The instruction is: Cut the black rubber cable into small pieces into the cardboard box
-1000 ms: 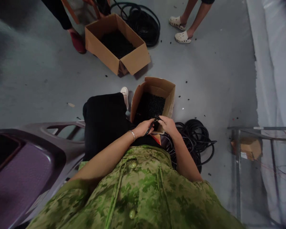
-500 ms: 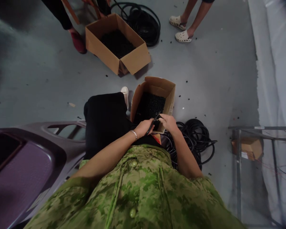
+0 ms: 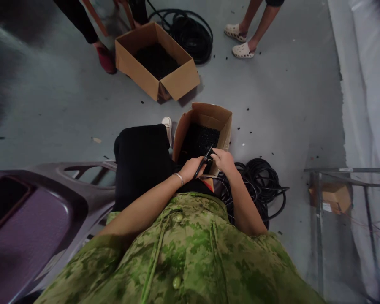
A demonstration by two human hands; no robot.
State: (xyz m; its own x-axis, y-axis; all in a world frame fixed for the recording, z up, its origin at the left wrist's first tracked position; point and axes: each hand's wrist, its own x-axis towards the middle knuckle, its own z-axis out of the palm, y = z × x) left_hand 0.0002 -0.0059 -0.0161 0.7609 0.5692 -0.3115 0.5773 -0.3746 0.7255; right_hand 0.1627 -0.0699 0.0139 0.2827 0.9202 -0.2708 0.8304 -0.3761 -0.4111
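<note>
My left hand (image 3: 191, 169) is closed around the black handle of what look like scissors (image 3: 202, 164). Their thin blades point up and away, over the near end of an open cardboard box (image 3: 211, 109). Close beside the blades, the fingers of my right hand (image 3: 223, 160) are pinched on a small black piece (image 3: 212, 152), mostly hidden by the fingertips. A heap of small black pieces (image 3: 205, 137) fills the bottom of the box between my legs.
Coiled black hose (image 3: 264, 179) lies to the right. Ahead stand a larger cardboard box (image 3: 180, 80) of black pieces and another hose coil (image 3: 193, 36). Other people's legs are beyond. A purple-grey chair (image 3: 50, 223) is left, a metal frame (image 3: 318, 228) right.
The scissors' blades now point more steeply upward beside my right fingers. Both hands stay close together over the box. The view has shifted slightly.
</note>
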